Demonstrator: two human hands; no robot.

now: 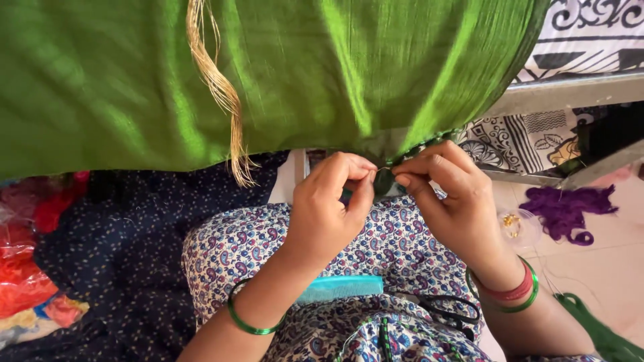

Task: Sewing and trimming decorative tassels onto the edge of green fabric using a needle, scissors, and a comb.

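A wide green silk cloth [282, 74] hangs across the top of the view, with a bunch of golden threads [221, 94] dangling from it. My left hand [329, 208] and my right hand [449, 201] meet at the cloth's lower edge [386, 171], fingertips pinched together on the hem, where a small dark green tassel or bead sits. Green bangles circle both wrists, with red ones on the right too.
A turquoise comb [342, 287] and black scissors [449, 310] lie on my patterned lap. Purple thread [567, 211] and a small clear dish of gold beads [513, 224] sit on the floor at right. Red fabric [27, 268] lies at left. Green thread [597, 332] trails at lower right.
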